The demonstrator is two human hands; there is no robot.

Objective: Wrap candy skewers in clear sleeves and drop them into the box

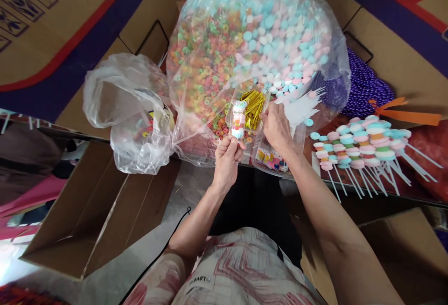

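Observation:
My left hand [227,160] pinches the lower end of a candy skewer [239,117], a short stack of pastel discs and rings held upright in a clear wrapper. Just behind it, gold twist ties [255,104] fill a small clear tray. My right hand [277,127] is closed at the tray's right edge, fingertips together; whatever they hold is too small to make out. Under that wrist sits a clear plastic box [259,159] with small colourful pieces. White sticks [306,109] fan out beyond my right hand.
A huge clear bag [217,20] of ring and disc candies fills the middle. Finished candy skewers [364,144] are piled at right, near purple bead strings [367,81]. A smaller plastic bag [140,151] sits left. Cardboard boxes [140,202] stand around the table.

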